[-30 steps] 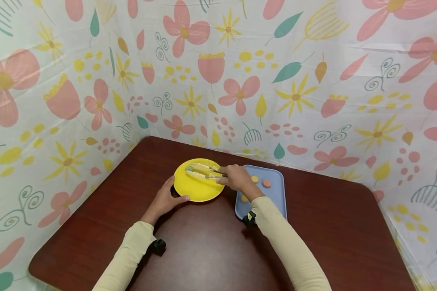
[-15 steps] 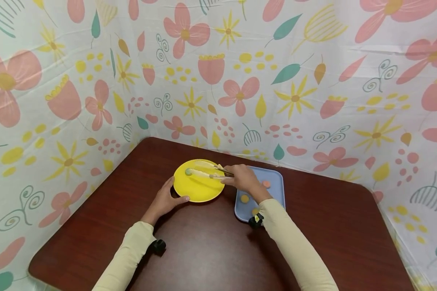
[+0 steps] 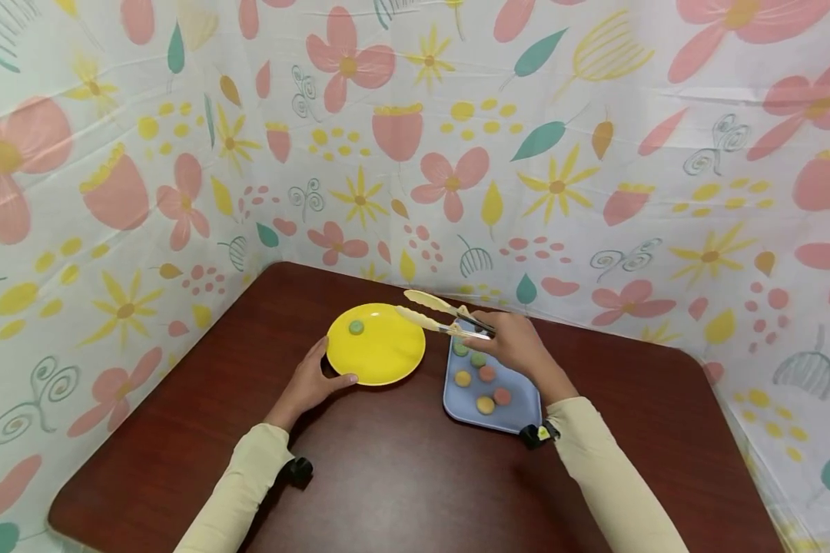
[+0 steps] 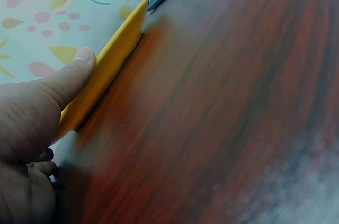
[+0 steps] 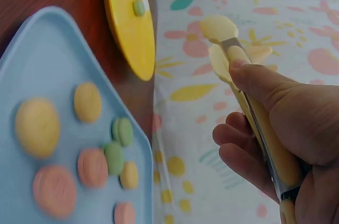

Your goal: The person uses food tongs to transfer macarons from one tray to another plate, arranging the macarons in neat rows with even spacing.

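Observation:
A yellow plate (image 3: 380,361) lies on the table with one green macaron (image 3: 356,327) near its far left side. My left hand (image 3: 309,388) holds the plate's near-left rim, its thumb (image 4: 79,73) against the edge in the left wrist view. My right hand (image 3: 519,346) grips a pair of cream-tipped tongs (image 3: 449,313), raised between plate and tray. The tong tips (image 5: 220,28) stand slightly apart with nothing between them. Beneath the right hand, the blue tray (image 3: 466,411) bears several macarons, among them a yellow one (image 5: 38,127), a pink one (image 5: 54,191) and a green one (image 5: 123,131).
The dark wood table (image 3: 380,476) meets flower-patterned sheets (image 3: 401,192) at its back and sides. The tray stands just right of the plate, with a small gap between them. A black camera (image 3: 299,471) sits on the left wrist, another (image 3: 532,436) on the right.
The tongs have let go of the green macaron, which now rests on the plate. My right hand has moved right and lifted them off over the tray. The left hand stays at the rim.

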Available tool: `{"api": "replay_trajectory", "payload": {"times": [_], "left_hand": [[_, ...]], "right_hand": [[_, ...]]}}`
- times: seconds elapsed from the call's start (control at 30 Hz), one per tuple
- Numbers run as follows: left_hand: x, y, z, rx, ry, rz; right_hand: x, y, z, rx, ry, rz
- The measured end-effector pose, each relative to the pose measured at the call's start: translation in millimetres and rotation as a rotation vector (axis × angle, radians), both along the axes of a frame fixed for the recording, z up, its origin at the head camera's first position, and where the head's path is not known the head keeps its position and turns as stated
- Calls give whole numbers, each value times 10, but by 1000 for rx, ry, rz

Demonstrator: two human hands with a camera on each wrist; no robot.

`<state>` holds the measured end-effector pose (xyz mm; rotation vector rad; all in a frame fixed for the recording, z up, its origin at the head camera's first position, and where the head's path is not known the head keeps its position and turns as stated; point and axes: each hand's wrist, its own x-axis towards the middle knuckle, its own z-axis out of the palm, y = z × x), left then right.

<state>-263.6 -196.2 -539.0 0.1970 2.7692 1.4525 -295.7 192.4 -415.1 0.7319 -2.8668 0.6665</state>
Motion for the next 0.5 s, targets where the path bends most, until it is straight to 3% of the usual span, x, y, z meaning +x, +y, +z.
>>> {"api": "replay_trajectory", "payload": {"times": [0.5], "left_hand": [[22,14,15,-2,-10,-1]], "right_hand": [[540,646,-41,88,47,-126]]}}
